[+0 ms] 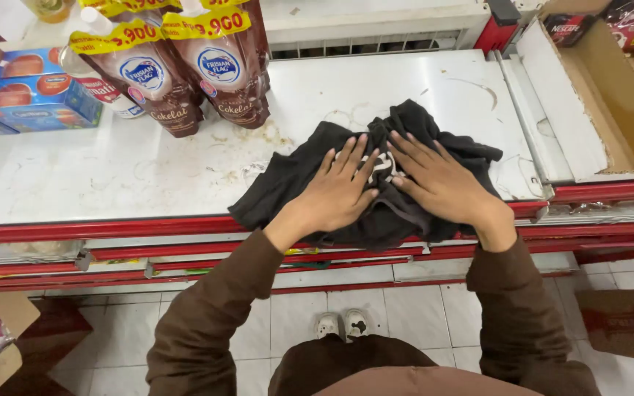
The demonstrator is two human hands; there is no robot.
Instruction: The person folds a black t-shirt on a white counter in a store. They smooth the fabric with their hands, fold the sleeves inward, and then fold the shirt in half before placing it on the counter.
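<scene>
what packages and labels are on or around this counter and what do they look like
Brown pouches: back left of the counter, upright, two side by side, round blue-and-white emblems, yellow tags on top.
Blue cartons: far left, boxy, with red-orange pictures.
Cardboard box: right, open, tan inside.
Dark red packets: in that box's far end.

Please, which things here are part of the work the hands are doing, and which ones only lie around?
In the work:
- black cloth, bunched on the white counter top
- left hand and right hand, both flat on it

Only lying around:
- brown pouches
- blue boxes
- open cardboard box
</scene>
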